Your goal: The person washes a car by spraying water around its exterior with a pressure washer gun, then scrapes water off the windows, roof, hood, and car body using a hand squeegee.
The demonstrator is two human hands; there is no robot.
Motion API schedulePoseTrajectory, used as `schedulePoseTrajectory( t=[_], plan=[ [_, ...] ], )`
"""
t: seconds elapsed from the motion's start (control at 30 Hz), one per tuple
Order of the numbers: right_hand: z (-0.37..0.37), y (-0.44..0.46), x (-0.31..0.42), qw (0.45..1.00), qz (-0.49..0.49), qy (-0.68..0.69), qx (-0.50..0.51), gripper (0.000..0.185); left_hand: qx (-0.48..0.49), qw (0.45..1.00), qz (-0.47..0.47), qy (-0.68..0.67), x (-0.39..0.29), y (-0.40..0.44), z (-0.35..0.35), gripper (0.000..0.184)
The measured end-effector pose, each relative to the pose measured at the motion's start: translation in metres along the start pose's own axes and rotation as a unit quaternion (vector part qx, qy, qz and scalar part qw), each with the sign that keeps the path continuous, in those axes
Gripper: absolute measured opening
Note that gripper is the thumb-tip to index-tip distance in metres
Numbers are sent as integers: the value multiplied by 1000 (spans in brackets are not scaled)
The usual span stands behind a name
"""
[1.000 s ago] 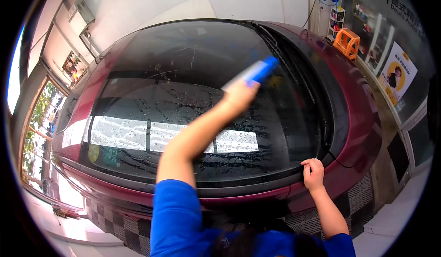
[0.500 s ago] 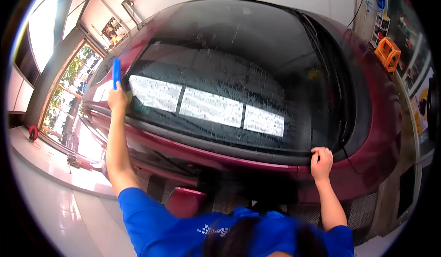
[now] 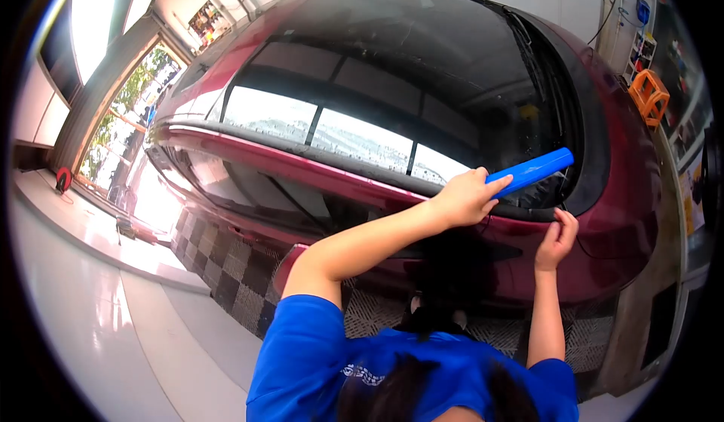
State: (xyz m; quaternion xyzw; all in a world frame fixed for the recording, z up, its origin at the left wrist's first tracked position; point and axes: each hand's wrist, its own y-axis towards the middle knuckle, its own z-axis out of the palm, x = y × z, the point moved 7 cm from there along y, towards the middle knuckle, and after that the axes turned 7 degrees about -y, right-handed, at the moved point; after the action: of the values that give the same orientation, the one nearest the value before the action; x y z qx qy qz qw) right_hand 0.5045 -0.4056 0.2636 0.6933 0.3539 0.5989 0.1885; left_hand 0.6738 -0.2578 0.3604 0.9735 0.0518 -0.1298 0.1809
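Note:
My left hand (image 3: 469,196) is closed around one end of a blue squeegee (image 3: 532,171). The squeegee lies across the near lower corner of a car's windshield (image 3: 445,82), close to the wipers (image 3: 539,75). Beside it, at the near edge of the glass, my right hand (image 3: 556,239) has loosely bent fingers and holds nothing visible; its fingertips are at the dark trim. Water drops show on the glass along the bright reflections. Where the squeegee's blade meets the glass is hidden.
The dark red car (image 3: 615,233) fills the middle. An orange stool (image 3: 648,98) stands beyond its front at right. Checkered floor tiles (image 3: 226,267) run beneath the car, and a red reel (image 3: 63,180) is at the far left.
My left hand has brought the squeegee from the far left side of the windshield to the lower right corner. Fewer drops show across the glass. My right hand has shifted slightly right.

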Motion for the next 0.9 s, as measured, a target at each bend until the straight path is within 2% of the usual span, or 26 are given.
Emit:
schedulePoseTrajectory(
  t=[0.07, 0.2, 0.27, 0.33, 0.4, 0.47, 0.6, 0.67, 0.7, 0.77, 0.87, 0.9],
  plan=[
    [-39, -18, -19, 999, 16, -34, 4, 24, -38, 998, -36, -41, -7, -21, -40, 54],
    [-93, -80, -77, 995, 83, -56, 22, 27, -208, 966, -150, -20, 6, -109, -111, 60],
    [-81, -117, -96, 985, 165, 10, 47, 28, -242, 942, -231, -24, -7, -172, -85, 64],
    [-54, -117, -69, 982, 161, 28, 92, 29, -220, 946, -234, 38, -9, -208, -64, 64],
    [-34, -109, -37, 982, 138, 62, 117, 29, -230, 942, -218, 107, 4, -241, -79, 67],
    [-25, -103, -12, 982, 113, 73, 132, 30, -281, 898, -273, 202, 36, -288, -118, 70],
    [-18, -113, 22, 988, 98, 62, 99, 28, -558, 714, -391, 163, 91, -374, -188, 69],
    [9, -121, 50, 989, 91, 85, 84, 28, -559, 744, -316, 186, 88, -377, -199, 69],
    [34, -125, 70, 987, 77, 113, 87, 28, -521, 791, -290, 138, 101, -383, -197, 69],
    [82, -124, 129, 984, 28, 139, 107, 27, -435, 852, -248, 153, 111, -381, -214, 59],
    [156, -109, 243, 982, -67, 131, 121, 23, -415, 871, -212, 156, 139, -416, -284, 59],
    [185, -103, 268, 980, -76, 137, 124, 21, -416, 856, -221, 210, 149, -435, -318, 59]
  ],
)
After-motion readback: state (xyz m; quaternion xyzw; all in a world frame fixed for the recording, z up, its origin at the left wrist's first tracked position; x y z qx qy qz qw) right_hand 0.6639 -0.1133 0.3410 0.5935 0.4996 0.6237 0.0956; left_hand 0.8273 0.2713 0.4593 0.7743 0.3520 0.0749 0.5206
